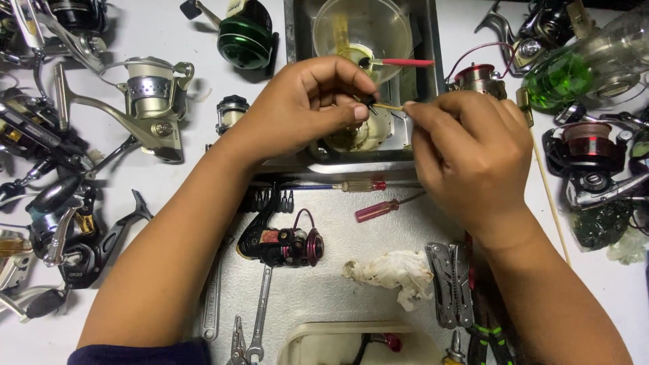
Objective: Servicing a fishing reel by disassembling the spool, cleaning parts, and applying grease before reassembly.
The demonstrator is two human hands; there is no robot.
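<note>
- Two hands meet over the metal tray (426, 40).
- Our left hand (304, 101) pinches a small dark part (370, 103).
- Our right hand (473, 155) pinches a thin stick (387, 107), touching that part.

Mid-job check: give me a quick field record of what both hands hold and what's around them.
left hand: pinches a small dark part
right hand: holds a thin wooden stick to that part
below hands: metal tray with clear bowl, red-handled brush
mat: two red screwdrivers, black-red reel, crumpled rag, multi-tool
</note>
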